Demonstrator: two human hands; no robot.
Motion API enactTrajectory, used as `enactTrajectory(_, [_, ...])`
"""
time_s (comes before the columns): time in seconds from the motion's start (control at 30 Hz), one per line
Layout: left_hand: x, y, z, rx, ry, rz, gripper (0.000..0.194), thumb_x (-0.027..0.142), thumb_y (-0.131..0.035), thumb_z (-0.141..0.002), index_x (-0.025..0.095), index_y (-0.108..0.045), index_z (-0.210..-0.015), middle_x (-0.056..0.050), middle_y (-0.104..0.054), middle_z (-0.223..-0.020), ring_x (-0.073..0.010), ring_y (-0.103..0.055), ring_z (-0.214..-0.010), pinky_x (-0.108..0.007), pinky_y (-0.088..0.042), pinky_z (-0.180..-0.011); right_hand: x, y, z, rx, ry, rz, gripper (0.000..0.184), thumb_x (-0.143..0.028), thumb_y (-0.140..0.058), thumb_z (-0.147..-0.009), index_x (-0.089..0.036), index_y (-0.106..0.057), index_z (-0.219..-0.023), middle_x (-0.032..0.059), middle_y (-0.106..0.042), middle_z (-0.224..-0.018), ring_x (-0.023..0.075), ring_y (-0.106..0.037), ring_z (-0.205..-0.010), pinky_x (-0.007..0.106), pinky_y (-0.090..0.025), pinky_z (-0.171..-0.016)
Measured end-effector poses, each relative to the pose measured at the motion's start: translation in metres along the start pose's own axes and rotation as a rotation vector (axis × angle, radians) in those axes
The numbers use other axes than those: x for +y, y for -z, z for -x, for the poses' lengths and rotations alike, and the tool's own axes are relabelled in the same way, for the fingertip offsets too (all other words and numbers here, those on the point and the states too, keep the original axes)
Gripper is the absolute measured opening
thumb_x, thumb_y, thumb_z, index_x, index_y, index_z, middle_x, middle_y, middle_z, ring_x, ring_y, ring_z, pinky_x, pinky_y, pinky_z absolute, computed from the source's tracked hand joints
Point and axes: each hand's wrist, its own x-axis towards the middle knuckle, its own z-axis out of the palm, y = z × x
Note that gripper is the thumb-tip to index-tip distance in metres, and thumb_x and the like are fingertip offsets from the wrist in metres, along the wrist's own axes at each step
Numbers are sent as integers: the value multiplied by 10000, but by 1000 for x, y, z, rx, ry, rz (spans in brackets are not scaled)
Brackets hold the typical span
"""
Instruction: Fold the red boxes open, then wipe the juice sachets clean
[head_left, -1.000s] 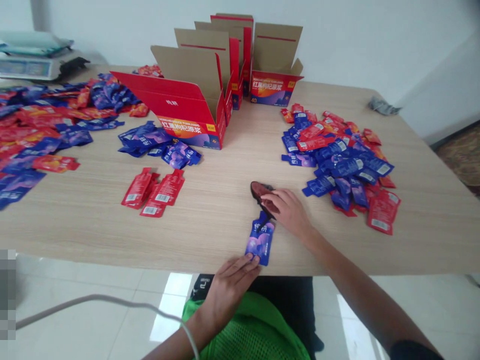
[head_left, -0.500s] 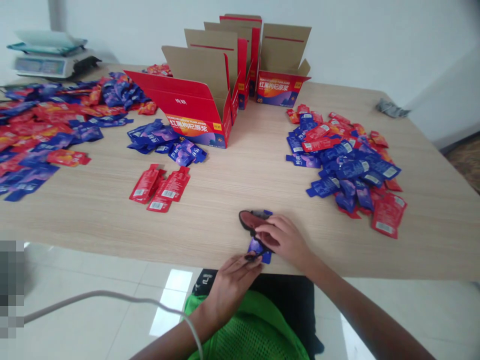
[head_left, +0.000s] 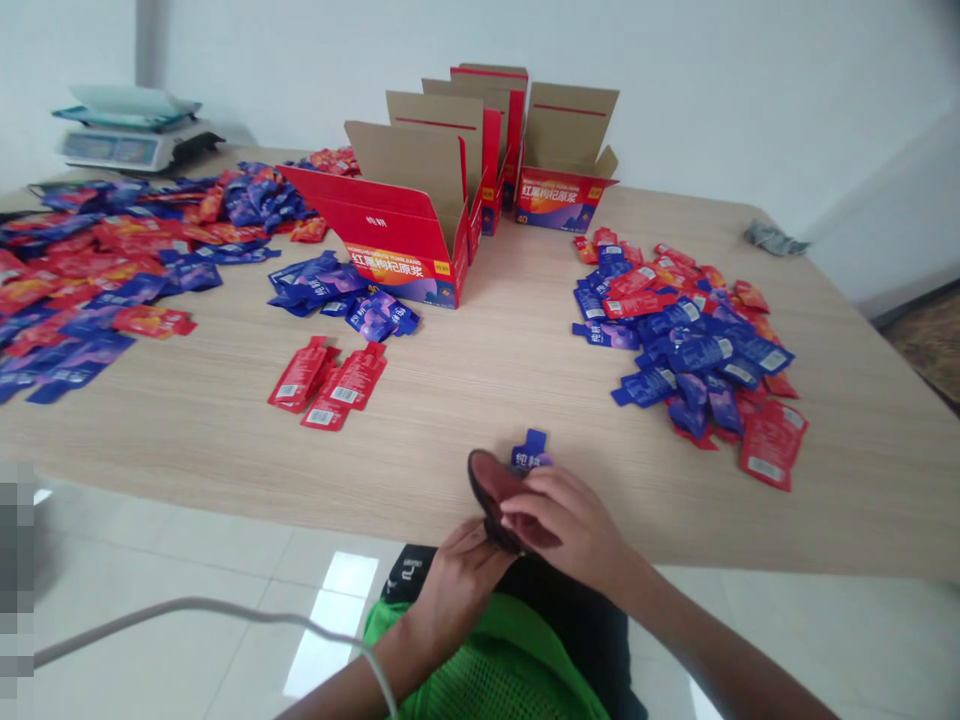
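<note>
Both my hands are at the table's near edge, on a black-rimmed item with reddish-brown oval faces; its exact kind I cannot make out. My right hand pinches it from the right, thumb and fingers over its face. My left hand is closed at its lower end, with the fingertips partly hidden beneath. Just beyond the item, a blue sachet lies flat on the table, its lower part covered by my right hand.
Red sachets and blue sachets lie left of centre. Mixed sachets are heaped at right and far left. Open red cartons stand behind. A scale is back left; a grey cloth lies right. A cable crosses lower left.
Both hands have drawn the black-rimmed item toward my body, past the table edge. More of the blue sachet's top now shows. The view has tilted slightly up.
</note>
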Motion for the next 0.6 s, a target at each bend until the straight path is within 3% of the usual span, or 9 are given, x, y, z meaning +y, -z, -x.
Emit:
enactTrajectory(0.07, [1,1,-1,6,11,19,300,155,-508,-1072,216,-714,-1283,-51,-796,-1084,-211,-739,-1086,-393,-568,-1050,2,-13,13,-99,26,2,225,-183,-674,-963,-279,-706,-1163,44,-721,-1062,217,-670,-1067,395,-594,-950])
enactTrajectory(0.17, [1,3,-2,-22,2,-13,330,119,-507,-1057,210,-695,-1314,-64,-776,-1213,-218,-695,-1217,-395,-544,-1095,28,-22,13,-101,12,72,189,-200,-678,-964,-276,-720,-1132,56,-721,-1081,235,-652,-1099,434,-581,-973])
enactTrajectory(0.27, [1,6,-1,-60,-21,-63,377,69,-463,-1047,194,-676,-1332,-69,-725,-1353,-209,-640,-1322,-386,-531,-1114,63,-19,-9,-92,-11,160,206,-212,-681,-968,-265,-719,-1163,74,-723,-1122,248,-648,-1110,450,-567,-985])
enactTrajectory(0.4, [1,6,-2,-70,-24,-80,402,51,-434,-1047,191,-660,-1349,-59,-706,-1390,-200,-632,-1337,-386,-529,-1112,99,-6,-43,-60,-40,305,196,-218,-666,-983,-263,-732,-1161,77,-728,-1100,256,-659,-1073,441,-562,-969])
enactTrajectory(0.5, [1,6,-2,-68,-18,-69,375,69,-447,-1055,192,-659,-1339,-50,-703,-1397,-200,-631,-1339,-390,-528,-1111,98,10,-53,125,-97,344,211,-223,-662,-987,-275,-734,-1179,84,-717,-1113,259,-667,-1057,439,-563,-955])
enactTrajectory(0.6, [1,5,-1,-57,-24,-55,376,68,-447,-1055,191,-655,-1342,-55,-701,-1397,-208,-633,-1334,-399,-527,-1111,64,21,-42,344,-175,210,248,-238,-708,-962,-287,-716,-1205,86,-693,-1141,253,-672,-1062,425,-573,-944])
